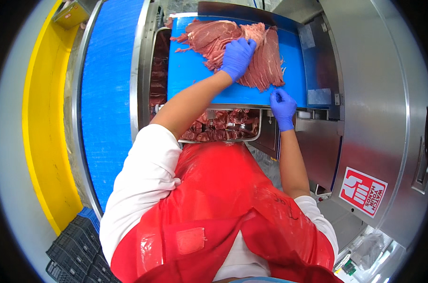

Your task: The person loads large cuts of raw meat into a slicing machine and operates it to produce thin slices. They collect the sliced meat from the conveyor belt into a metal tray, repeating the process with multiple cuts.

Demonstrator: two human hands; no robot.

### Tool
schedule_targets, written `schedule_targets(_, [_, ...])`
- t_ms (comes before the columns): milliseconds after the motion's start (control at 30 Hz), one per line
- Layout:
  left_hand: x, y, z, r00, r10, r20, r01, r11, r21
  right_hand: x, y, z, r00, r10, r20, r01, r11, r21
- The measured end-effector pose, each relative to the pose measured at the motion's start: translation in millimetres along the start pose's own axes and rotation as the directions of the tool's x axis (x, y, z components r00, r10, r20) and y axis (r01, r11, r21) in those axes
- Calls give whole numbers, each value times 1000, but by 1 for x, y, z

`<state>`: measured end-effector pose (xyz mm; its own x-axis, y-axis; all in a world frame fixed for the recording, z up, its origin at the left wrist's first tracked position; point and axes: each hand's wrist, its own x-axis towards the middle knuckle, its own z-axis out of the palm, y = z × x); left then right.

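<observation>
Thin slices of raw red meat [265, 63] lie overlapped in a fanned pile on a blue conveyor belt [190, 85]. My left hand [237, 57], in a blue-violet glove, reaches into the middle of the pile, its fingers curled down on the slices; the fingertips are partly hidden. My right hand [283, 109], gloved the same way, is at the belt's near right edge, just below the slices. Its thumb and fingers are pinched together, and what they hold, if anything, is too small to name.
Below the belt's near edge sits a metal tray [259, 126] of meat pieces. More meat shows in a narrow container [158, 78] at the belt's left. A long blue surface [108, 94] runs farther left, beside a yellow barrier [46, 155]. Steel machine housing [365, 94] stands right.
</observation>
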<state>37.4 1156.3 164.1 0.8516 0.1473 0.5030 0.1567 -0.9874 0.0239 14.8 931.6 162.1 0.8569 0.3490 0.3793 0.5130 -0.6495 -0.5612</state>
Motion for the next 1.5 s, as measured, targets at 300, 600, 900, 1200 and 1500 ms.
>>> schedule_targets(300, [-12,-26,-6,998,41,38,-40,998,-50,1,15,3,1000,27,-2,-27,998,-65])
schedule_targets(600, [-4,-117,5,888,-302,347,383,903,-196,3,27,3,999,32,-29,-36,993,-116])
schedule_targets(900, [21,-244,54,834,-122,537,503,568,-651,6,19,-5,996,92,17,-91,992,-83])
schedule_targets(1200, [-11,-268,54,667,-98,739,725,-144,-673,18,20,-12,939,260,223,-252,966,-65])
schedule_targets(1500, [-67,-249,13,739,-103,666,627,-259,-735,138,-35,121,710,228,667,-512,817,265])
